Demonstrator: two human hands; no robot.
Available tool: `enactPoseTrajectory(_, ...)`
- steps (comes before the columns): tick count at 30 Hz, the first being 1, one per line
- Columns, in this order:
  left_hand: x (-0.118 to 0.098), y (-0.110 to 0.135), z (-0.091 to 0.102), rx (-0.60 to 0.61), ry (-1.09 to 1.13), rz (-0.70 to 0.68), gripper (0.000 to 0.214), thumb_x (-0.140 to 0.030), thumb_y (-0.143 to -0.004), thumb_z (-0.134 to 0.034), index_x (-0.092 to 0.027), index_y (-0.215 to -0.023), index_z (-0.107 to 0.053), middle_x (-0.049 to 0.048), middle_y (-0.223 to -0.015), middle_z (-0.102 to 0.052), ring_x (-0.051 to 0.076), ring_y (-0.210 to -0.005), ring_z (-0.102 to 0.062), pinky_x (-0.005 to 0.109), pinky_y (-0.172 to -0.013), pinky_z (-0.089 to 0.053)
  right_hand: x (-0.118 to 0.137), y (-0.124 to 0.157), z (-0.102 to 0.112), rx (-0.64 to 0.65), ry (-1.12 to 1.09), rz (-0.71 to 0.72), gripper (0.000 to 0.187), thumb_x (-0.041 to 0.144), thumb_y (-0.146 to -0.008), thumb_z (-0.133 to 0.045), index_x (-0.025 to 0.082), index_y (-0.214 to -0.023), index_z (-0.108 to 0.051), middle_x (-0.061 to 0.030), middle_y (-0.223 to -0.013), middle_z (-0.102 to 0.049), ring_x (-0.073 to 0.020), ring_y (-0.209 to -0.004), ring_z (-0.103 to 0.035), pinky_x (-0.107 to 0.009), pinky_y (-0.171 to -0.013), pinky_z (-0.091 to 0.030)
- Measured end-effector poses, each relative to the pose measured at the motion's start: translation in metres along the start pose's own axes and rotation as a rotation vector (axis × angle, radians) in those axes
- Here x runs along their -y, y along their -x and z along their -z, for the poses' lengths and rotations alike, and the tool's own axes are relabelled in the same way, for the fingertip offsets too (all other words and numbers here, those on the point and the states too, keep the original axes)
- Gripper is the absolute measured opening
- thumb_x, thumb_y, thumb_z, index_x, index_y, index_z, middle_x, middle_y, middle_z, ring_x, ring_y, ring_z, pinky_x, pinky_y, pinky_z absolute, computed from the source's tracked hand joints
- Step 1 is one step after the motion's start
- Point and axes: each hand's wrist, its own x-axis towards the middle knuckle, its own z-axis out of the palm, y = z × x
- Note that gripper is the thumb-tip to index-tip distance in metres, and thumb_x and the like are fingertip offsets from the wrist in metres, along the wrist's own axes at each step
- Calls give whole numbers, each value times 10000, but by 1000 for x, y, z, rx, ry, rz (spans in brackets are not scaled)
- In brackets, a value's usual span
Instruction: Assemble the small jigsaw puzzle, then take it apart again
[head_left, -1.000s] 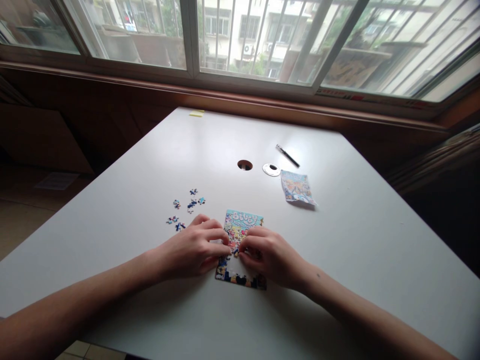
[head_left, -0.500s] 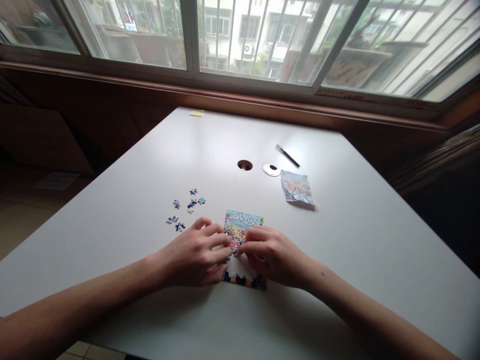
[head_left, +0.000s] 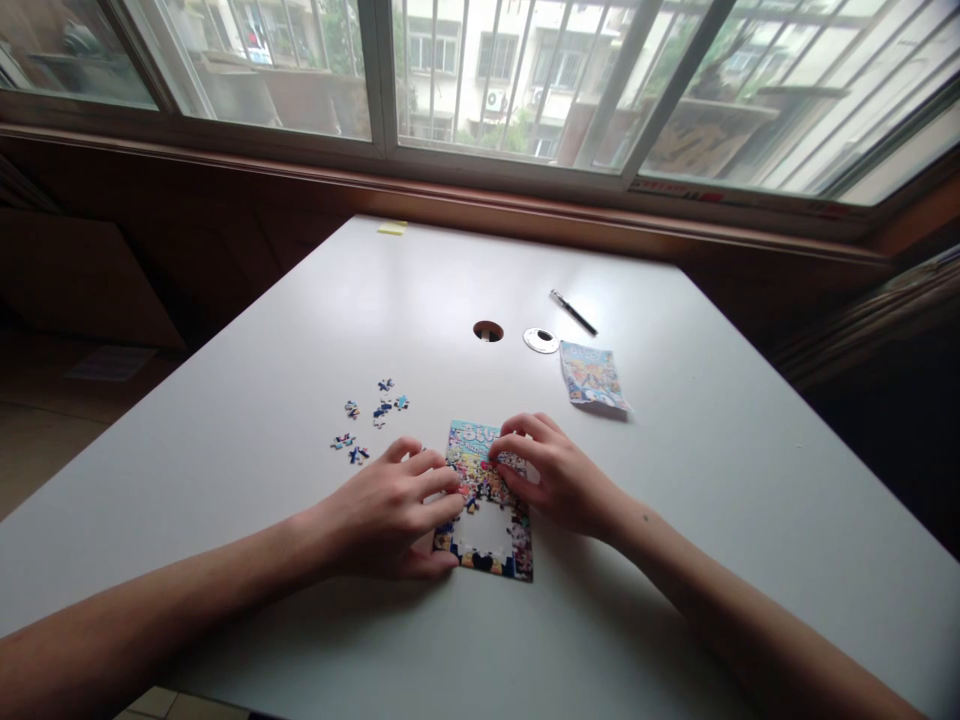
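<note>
A small colourful jigsaw puzzle (head_left: pixel 489 520) lies on the white table (head_left: pixel 675 480), with a white gap in its lower middle. My left hand (head_left: pixel 390 510) rests on the puzzle's left edge, fingers spread and flat. My right hand (head_left: pixel 551 475) lies over the upper right part, fingers curled and pressing on the pieces; whether it holds a piece I cannot make out. Several loose puzzle pieces (head_left: pixel 371 420) are scattered left of the puzzle.
A printed packet (head_left: pixel 592 378) lies behind the puzzle to the right, with a white round cap (head_left: pixel 541 340), a cable hole (head_left: pixel 488 331) and a black pen (head_left: pixel 574 312) beyond it. A yellow sticky note (head_left: pixel 393 228) sits at the far edge under the window.
My right hand has moved up from the puzzle's middle to its upper right part, uncovering the white gap. My left hand has spread its fingers and shifted slightly.
</note>
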Motion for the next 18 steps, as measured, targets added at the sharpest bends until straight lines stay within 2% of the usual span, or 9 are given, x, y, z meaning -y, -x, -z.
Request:
enactPoseTrajectory(4, -1, 0, -1, -14, 38, 14, 464, -473, -844, -636, -175, -1195, -585, 101, -1104, -669, 273, -1014, -588, 416, -912, -351, -1, 1, -2, -11, -33, 10, 144, 176, -903, -585, 229, -1014, -660, -83, -1018, -609, -229, -950, -535, -387, -819, -498)
enactPoseTrajectory(6, 2, 0, 2, -33, 100, 61, 459, -490, -845, -629, -180, -1179, -576, 98, -1110, -663, 262, -1010, -586, 403, -898, -353, -5, 0, -2, -70, -59, 1, 129, 170, -891, -586, 219, -984, -661, -75, -989, -611, -217, -930, -547, -372, -812, -491)
enactPoseTrajectory(7, 5, 0, 4, -53, 127, 104, 390, -464, -863, -614, -187, -1136, -581, 88, -1082, -665, 250, -995, -587, 395, -889, -354, -8, 0, -2, -122, -69, -26, 120, 162, -884, -582, 213, -960, -659, -68, -961, -611, -209, -909, -555, -364, -803, -486)
enactPoseTrajectory(10, 25, 6, 14, -153, 105, 281, 95, -275, -926, -531, -201, -929, -591, 48, -942, -671, 209, -931, -585, 381, -871, -349, -23, 1, -2, -292, -83, -187, 97, 148, -859, -564, 197, -882, -644, -33, -824, -593, -177, -779, -553, -332, -726, -462)
enactPoseTrajectory(14, 61, 19, 24, -247, -7, 487, 122, -222, -915, -516, -202, -833, -604, 26, -858, -676, 201, -884, -586, 375, -843, -363, -39, 5, -4, -350, -147, -360, 95, 176, -834, -562, 190, -889, -639, 4, -716, -552, -139, -635, -495, -288, -614, -413)
enactPoseTrajectory(18, 82, 28, 26, -217, -70, 618, 122, -261, -892, -539, -206, -834, -631, 30, -882, -698, 221, -879, -590, 387, -843, -389, -39, 6, -5, -332, -171, -377, 108, 196, -819, -563, 187, -899, -637, 3, -709, -555, -134, -620, -491, -273, -589, -400)
